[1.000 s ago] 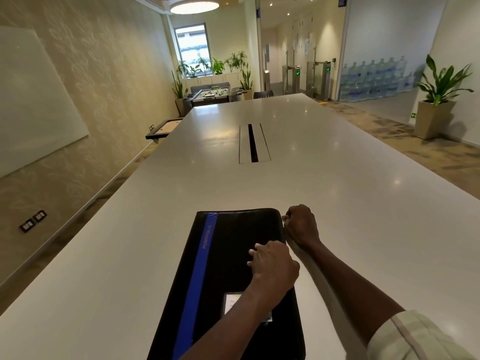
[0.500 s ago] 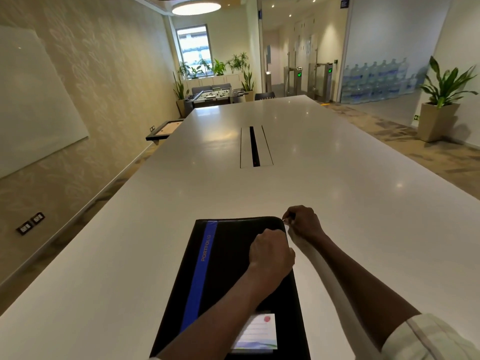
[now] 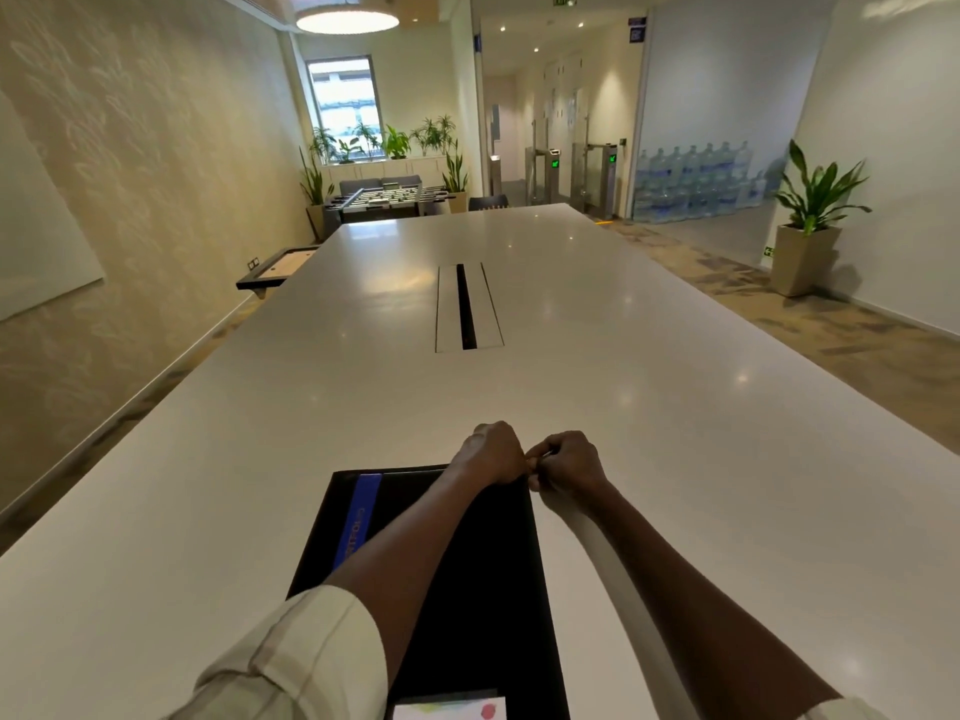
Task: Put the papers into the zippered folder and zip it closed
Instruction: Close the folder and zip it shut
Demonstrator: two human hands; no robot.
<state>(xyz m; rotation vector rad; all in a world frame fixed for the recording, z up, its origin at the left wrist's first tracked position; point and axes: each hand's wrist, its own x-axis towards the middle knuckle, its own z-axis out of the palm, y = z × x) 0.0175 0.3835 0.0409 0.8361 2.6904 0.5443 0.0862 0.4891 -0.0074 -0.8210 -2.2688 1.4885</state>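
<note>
Both hands now meet at the far right corner of the closed zippered folder point(image 3: 467, 574), where a second ago the left hand point(image 3: 491, 454) lay flat on the cover and only the right hand point(image 3: 569, 467) worked at that corner. The left grip is curled over the corner edge, apparently pinning it; the right grip is pinched together on something small at the same spot, probably the zipper pull, though the pull itself is too small to make out. This suggests the zip has reached the corner and needs steadying to turn it.

The folder lies flat on the white tabletop point(image 3: 675, 459), directly before the person. No loose papers remain on the tabletop, so they are judged to be inside.

Count: one folder, one blue stripe point(image 3: 361, 517), one label card point(image 3: 449, 709) at the near edge, two hands.
</note>
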